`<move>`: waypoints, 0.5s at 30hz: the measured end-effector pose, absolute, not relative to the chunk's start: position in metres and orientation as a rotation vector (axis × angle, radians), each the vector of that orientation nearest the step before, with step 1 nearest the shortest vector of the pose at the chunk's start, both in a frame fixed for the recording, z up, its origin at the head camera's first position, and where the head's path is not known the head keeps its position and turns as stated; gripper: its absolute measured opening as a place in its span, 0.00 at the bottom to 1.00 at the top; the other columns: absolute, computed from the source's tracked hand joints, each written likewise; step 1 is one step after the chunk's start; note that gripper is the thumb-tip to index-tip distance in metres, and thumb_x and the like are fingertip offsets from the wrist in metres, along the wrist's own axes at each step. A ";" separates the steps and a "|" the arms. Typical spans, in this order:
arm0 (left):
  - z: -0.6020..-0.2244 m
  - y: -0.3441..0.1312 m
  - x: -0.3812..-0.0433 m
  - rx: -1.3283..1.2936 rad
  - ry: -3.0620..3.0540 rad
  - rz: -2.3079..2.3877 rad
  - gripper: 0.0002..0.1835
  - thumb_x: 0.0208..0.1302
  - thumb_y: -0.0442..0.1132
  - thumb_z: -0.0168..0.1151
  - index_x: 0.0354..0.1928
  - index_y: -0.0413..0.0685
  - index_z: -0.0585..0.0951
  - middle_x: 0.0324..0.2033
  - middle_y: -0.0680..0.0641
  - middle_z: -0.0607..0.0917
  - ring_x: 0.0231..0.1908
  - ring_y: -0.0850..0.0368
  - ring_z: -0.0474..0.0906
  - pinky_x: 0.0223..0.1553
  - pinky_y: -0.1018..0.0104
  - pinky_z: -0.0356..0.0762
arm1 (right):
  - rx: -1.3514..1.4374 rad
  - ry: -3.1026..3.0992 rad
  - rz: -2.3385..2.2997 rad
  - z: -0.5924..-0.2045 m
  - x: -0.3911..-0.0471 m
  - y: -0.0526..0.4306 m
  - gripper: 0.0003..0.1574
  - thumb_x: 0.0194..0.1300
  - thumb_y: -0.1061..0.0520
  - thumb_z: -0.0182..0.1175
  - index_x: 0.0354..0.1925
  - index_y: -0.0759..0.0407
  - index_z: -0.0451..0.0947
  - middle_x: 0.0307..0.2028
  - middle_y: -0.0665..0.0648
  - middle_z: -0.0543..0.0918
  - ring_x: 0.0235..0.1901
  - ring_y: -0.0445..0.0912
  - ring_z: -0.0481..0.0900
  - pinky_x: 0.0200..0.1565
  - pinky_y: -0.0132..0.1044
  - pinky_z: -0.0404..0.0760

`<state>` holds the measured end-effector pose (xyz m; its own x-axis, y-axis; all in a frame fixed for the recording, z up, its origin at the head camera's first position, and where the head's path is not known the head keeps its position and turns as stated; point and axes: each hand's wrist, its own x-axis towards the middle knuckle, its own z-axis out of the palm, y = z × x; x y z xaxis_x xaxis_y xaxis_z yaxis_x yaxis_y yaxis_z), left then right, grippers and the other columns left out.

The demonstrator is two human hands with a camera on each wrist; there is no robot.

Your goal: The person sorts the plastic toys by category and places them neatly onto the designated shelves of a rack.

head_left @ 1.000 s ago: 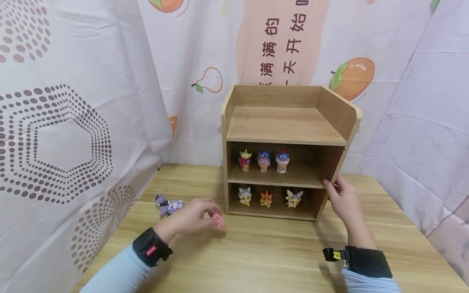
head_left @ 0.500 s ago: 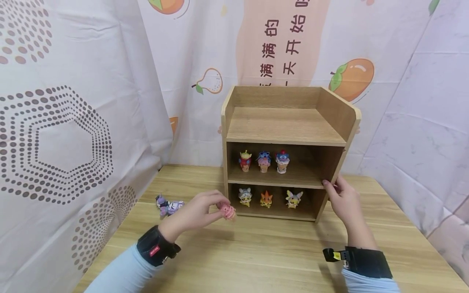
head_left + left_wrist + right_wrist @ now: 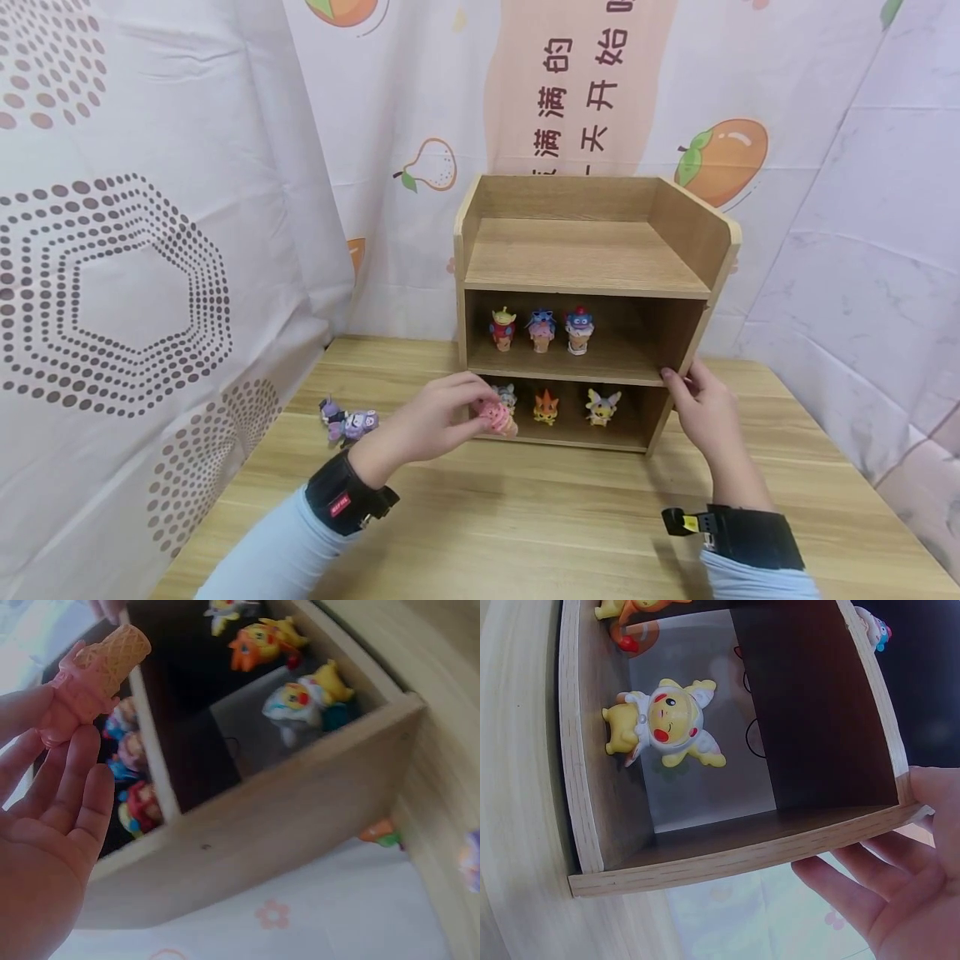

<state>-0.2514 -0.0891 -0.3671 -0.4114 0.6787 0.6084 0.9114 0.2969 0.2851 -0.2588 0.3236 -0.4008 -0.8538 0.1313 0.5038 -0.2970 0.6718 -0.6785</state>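
Observation:
A pink figurine on an ice-cream cone (image 3: 88, 684) is pinched between the thumb and fingers of my left hand (image 3: 431, 423). In the head view it is held in front of the lower left of the wooden shelf unit (image 3: 585, 254), partly covering a grey-hooded yellow figurine (image 3: 509, 393). My right hand (image 3: 707, 412) grips the unit's right side panel, thumb at the front edge near the middle board. Beside the grey-hooded one, the bottom compartment holds an orange figurine (image 3: 545, 407) and a winged-looking yellow one (image 3: 671, 724).
The middle compartment holds a red-and-green figurine (image 3: 502, 330) and two blue-topped ones, all on cones. Purple figurines (image 3: 352, 422) lie on the wooden table (image 3: 525, 517) to the left. A printed curtain (image 3: 405, 92) hangs behind the unit.
My left hand has carried the pink figurine rightward and slightly up, from over the table to in front of the bottom compartment. The right hand stays on the side panel.

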 end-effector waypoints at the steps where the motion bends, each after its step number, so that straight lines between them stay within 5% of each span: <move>1: -0.364 -0.086 -0.251 -1.433 -2.187 -0.862 0.14 0.63 0.33 0.72 0.51 0.43 0.84 0.45 0.52 0.83 0.40 0.63 0.79 0.38 0.75 0.78 | 0.129 -2.363 1.087 -0.401 -0.259 0.324 0.27 0.79 0.47 0.53 0.65 0.63 0.73 0.58 0.74 0.79 0.55 0.70 0.79 0.32 0.22 0.78; 9: -0.345 -0.061 -0.250 -1.475 -2.121 -0.870 0.12 0.66 0.32 0.69 0.51 0.41 0.84 0.46 0.51 0.83 0.43 0.62 0.79 0.46 0.73 0.78 | 0.119 -2.378 1.072 -0.400 -0.258 0.323 0.28 0.79 0.46 0.53 0.66 0.63 0.73 0.58 0.74 0.78 0.55 0.69 0.79 0.33 0.30 0.83; 15: -0.337 -0.047 -0.252 -1.472 -2.062 -0.863 0.11 0.66 0.31 0.68 0.50 0.40 0.84 0.45 0.49 0.83 0.42 0.63 0.78 0.46 0.72 0.78 | 0.121 -2.375 1.078 -0.400 -0.258 0.324 0.28 0.79 0.46 0.52 0.66 0.62 0.73 0.58 0.73 0.79 0.55 0.69 0.79 0.33 0.24 0.79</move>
